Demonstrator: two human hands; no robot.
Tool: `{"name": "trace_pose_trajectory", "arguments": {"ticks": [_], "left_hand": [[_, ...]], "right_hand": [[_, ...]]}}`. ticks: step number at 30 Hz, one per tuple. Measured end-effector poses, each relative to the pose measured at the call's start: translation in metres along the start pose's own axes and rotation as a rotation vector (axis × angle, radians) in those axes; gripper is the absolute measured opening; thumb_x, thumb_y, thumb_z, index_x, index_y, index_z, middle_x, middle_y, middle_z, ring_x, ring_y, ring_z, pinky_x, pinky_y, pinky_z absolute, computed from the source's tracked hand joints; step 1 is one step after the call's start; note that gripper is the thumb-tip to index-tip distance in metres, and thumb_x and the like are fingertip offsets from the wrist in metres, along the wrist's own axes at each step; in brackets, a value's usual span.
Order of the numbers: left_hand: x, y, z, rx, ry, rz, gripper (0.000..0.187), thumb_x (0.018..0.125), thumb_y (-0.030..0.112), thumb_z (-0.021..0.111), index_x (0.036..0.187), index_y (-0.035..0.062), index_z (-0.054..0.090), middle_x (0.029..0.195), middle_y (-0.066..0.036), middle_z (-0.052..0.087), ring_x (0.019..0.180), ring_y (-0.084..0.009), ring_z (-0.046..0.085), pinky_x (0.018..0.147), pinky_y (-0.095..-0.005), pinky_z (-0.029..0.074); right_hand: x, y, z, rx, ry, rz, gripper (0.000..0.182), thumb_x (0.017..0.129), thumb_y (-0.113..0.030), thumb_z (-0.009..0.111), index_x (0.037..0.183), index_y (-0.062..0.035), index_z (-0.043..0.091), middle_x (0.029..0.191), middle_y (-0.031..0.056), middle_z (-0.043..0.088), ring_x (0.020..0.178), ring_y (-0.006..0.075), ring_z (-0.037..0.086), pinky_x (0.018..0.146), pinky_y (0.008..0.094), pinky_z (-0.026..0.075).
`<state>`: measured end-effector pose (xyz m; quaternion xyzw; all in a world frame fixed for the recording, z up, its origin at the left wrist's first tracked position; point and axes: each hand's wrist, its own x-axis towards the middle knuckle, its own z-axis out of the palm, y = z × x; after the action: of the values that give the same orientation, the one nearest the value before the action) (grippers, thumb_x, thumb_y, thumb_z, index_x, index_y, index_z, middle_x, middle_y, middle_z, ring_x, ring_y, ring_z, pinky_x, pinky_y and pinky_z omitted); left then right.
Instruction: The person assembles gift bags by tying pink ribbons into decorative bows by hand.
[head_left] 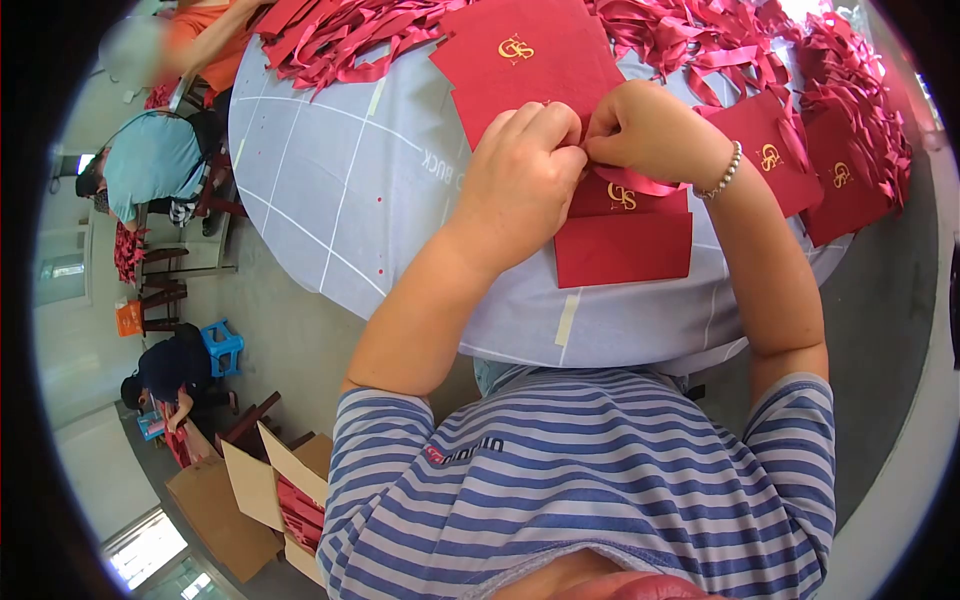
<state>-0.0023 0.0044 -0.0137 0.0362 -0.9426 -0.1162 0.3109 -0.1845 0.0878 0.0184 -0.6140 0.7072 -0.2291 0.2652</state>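
Both of my hands meet over a red paper bag (628,248) with gold lettering and a folded lower panel. My left hand (522,178) is closed, thumb and fingertips pinched together at the bag's upper edge. Against it is my right hand (655,132), its fingers curled and pinched, a beaded bracelet on the wrist. A pink-red ribbon (648,184) comes out below the right hand across the bag. It looks pinched between my fingers, though the fingertips hide the exact grip. Just beyond the hands lies a stack of flat red bags (545,65) with gold lettering.
More red bags with ribbons (768,152) lie at the right of the round table with a grey-blue cloth (330,190). Ribbon heaps (350,45) line its far side. An open cardboard box (255,480) holds red items at lower left. Other people (155,165) sit at left.
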Motion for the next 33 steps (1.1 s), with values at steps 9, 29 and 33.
{"name": "trace_pose_trajectory", "arguments": {"ticks": [9, 29, 33], "left_hand": [[0.0, 0.004, -0.001, -0.012, 0.01, -0.056, 0.013, 0.07, 0.003, 0.078, 0.08, 0.0016, 0.07, 0.091, -0.006, 0.06, 0.087, -0.0267, 0.061, 0.078, -0.0398, 0.05], [-0.005, -0.018, -0.016, -0.187, 0.003, -0.343, 0.019, 0.078, 0.002, 0.074, 0.095, -0.0008, 0.068, 0.088, -0.009, 0.063, 0.073, -0.0194, 0.063, 0.066, -0.0304, 0.051], [0.004, -0.01, 0.002, -0.265, 0.118, -0.23, 0.018, 0.081, 0.001, 0.073, 0.098, -0.0006, 0.067, 0.087, -0.009, 0.063, 0.074, -0.0197, 0.063, 0.067, -0.0307, 0.052]], "right_hand": [[0.003, 0.001, -0.008, 0.075, -0.098, 0.046, 0.02, 0.082, -0.017, 0.074, 0.084, 0.0027, 0.075, 0.059, 0.0112, 0.059, 0.054, 0.0128, 0.052, 0.054, 0.0313, 0.044], [-0.045, 0.03, 0.005, 0.097, 0.374, -0.025, 0.03, 0.09, -0.026, 0.078, 0.082, 0.002, 0.068, 0.064, 0.0073, 0.057, 0.057, 0.0114, 0.047, 0.053, 0.0279, 0.042], [-0.068, 0.044, 0.018, 0.248, 0.593, 0.077, 0.036, 0.089, -0.027, 0.08, 0.077, 0.0031, 0.066, 0.06, 0.0075, 0.056, 0.053, 0.0096, 0.046, 0.05, 0.0272, 0.039]]}}
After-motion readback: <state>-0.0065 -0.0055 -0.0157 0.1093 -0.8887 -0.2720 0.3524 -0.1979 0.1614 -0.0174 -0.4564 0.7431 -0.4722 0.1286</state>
